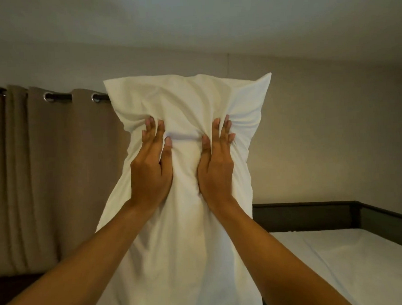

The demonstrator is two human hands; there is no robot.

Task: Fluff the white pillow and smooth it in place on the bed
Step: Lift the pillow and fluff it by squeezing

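The white pillow (188,100) stands upright on its short end in front of me, reaching from the bottom edge of the view up past the curtain rod. Its cover is creased and bunched in the middle. My left hand (151,168) presses into the pillow left of centre, fingers pointing up and dug into the fabric. My right hand (218,167) does the same right of centre. A fold of cloth is pinched between the two thumbs. The pillow's lower end and whatever it rests on are hidden.
The bed (352,258), covered by a white sheet, lies at the lower right, with a dark headboard (313,214) along its far and right sides. Brown curtains (46,177) hang from a dark rod on the left. A plain beige wall fills the back.
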